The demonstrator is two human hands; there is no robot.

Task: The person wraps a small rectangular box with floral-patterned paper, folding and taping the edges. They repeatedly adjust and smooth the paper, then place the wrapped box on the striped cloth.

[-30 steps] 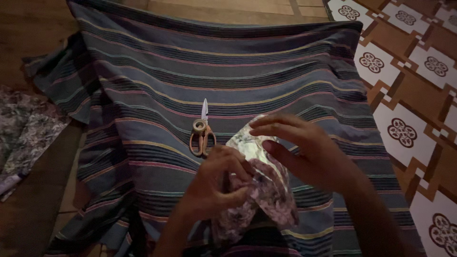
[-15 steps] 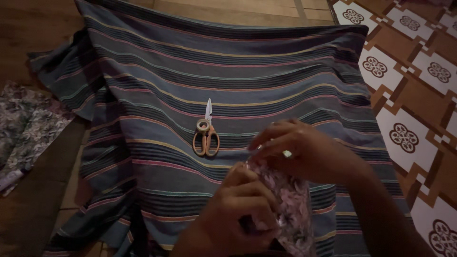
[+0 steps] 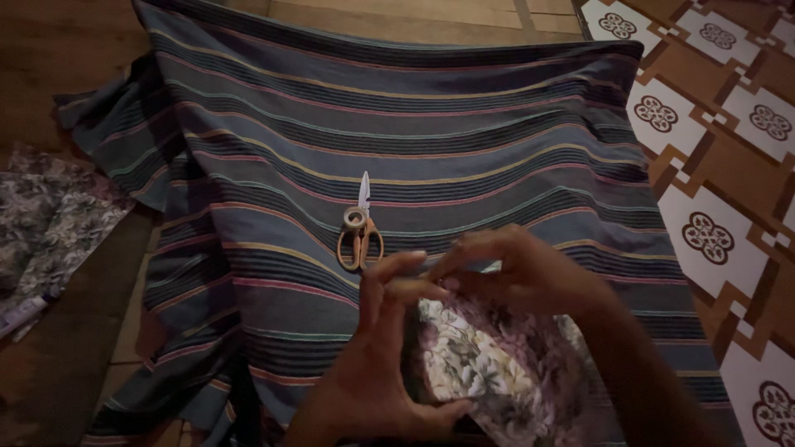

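Low in the head view, close to the person's body, both hands work a piece of floral cloth. It is soft, limp fabric printed with pale blossoms and leaves on a dusky purple ground, and it bunches into loose folds between the hands. The left hand is clamped on its left edge, thumb underneath at the lower fold and fingers raised and curled over the top. The right hand is closed on the upper edge, its fingertips pinched together right beside those of the left hand.

The cloth lies over a wide striped fabric, a woven sheet in slate blue with dark bands and thin pink, yellow and green lines, spread flat in the middle and rumpled at its left side. Just beyond the hands a pair of scissors rests on the stripes, apart from both hands, with short pale blades pointing away and rounded orange handle loops. A small ring-shaped roll sits over its pivot.

To the left, another floral piece lies crumpled on the dark wooden floor. To the right lies a smooth patterned mat of brown and white squares with round emblems.
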